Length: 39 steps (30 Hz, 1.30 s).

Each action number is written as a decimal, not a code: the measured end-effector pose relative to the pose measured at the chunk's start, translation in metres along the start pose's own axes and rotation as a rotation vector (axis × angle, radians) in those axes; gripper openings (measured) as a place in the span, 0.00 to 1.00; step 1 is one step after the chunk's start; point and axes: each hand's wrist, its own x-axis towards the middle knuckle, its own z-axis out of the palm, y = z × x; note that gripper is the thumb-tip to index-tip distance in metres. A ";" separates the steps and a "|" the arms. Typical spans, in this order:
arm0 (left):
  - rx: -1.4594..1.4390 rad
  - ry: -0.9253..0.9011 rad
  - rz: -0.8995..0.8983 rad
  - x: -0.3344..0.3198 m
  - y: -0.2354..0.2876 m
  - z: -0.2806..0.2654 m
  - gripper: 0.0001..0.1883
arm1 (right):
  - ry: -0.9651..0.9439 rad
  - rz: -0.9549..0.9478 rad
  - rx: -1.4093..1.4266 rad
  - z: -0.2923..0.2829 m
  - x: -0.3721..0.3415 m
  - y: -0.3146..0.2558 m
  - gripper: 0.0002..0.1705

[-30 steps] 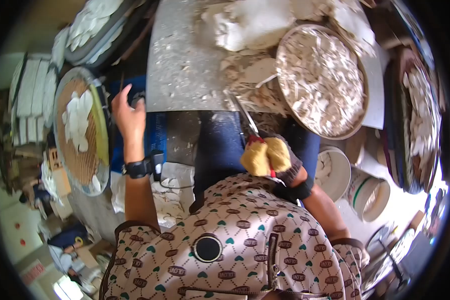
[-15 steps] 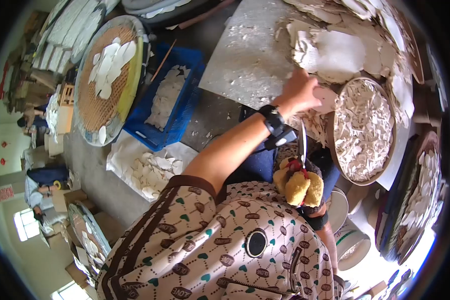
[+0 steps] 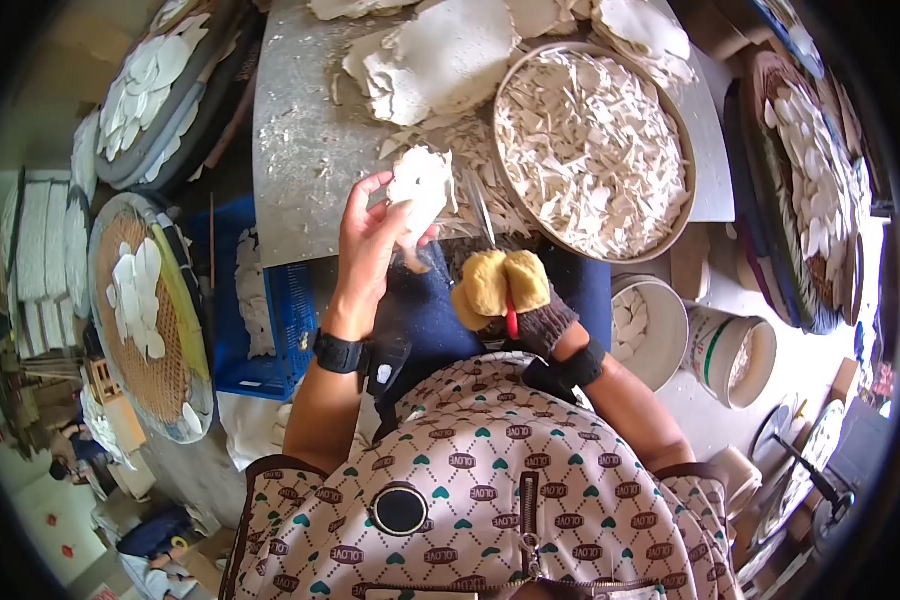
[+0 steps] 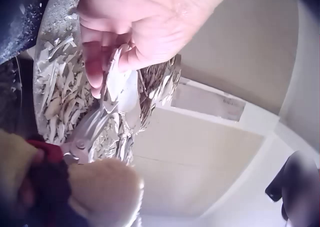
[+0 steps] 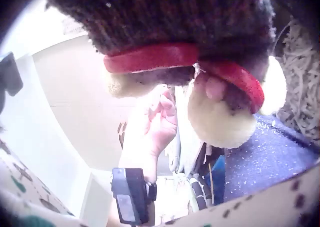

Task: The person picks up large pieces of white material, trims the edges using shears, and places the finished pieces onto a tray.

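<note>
My bare left hand [image 3: 368, 245] pinches a thin white flat piece [image 3: 425, 185] with an uneven edge, held up over the table's near edge. The right hand [image 3: 505, 295], in a dark knitted glove with thick yellow padding round the fingers, grips red-handled scissors [image 3: 478, 205]. Their blades point away from me, just right of the piece. In the left wrist view, the blades [image 4: 92, 127] reach up to the lower end of the white piece [image 4: 119, 84]. The right wrist view shows the red handles [image 5: 150, 59] looped round the gloved fingers.
A round tray [image 3: 692, 170] heaped with white trimmings stands on the grey metal table [image 3: 305, 150]. Larger flat pieces [image 3: 440, 60] lie stacked behind. At left are a blue crate [image 3: 295, 300] and a round woven tray [image 3: 175, 330]; at right, white buckets [image 3: 670, 340].
My left hand swung from above the blue crate to the pile on the table, then came back with a white piece beside the scissors. The right hand keeps its grip on the scissors.
</note>
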 end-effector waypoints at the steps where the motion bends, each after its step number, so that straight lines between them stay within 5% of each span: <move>1: 0.026 -0.013 -0.009 -0.002 0.000 0.003 0.22 | -0.004 -0.034 -0.118 -0.001 0.002 0.002 0.13; 14: 0.136 -0.044 -0.037 0.001 -0.008 0.014 0.23 | -0.089 -0.401 -0.675 0.000 0.006 -0.053 0.10; 17: 0.149 -0.058 -0.071 0.004 -0.004 0.015 0.23 | -0.031 -0.103 -0.179 0.006 0.000 -0.050 0.09; 32: 0.148 -0.063 -0.243 0.006 -0.006 0.010 0.22 | -0.041 -0.086 -0.226 0.000 -0.005 -0.020 0.11; 39: 0.183 -0.190 -0.265 0.010 0.002 -0.002 0.24 | -0.044 -0.190 -0.521 -0.006 -0.003 -0.036 0.12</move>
